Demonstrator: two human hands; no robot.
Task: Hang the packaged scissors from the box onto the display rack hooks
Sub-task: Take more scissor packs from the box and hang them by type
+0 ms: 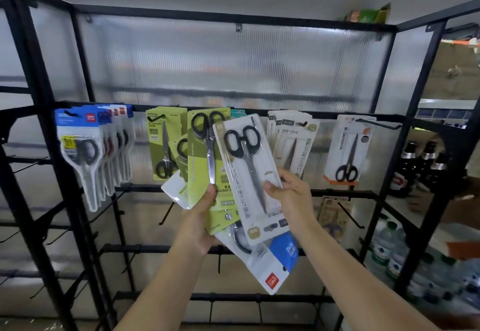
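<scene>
Fanning a stack of scissor packs (pixel 207 164) in left hand (pixel 201 216) grip; right hand (pixel 288 193) pinches white pack (pixel 249 175) to separate it for hooks (pixel 379 123).

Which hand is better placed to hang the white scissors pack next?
The right hand, probably. It already pinches the white scissors pack on top of the fan, under the white packs on the rack. The left hand grips the remaining packs.

Black display rack (pixel 85 112), hooks (pixel 378 123) bearing packaged scissors (pixel 346 149)
</scene>
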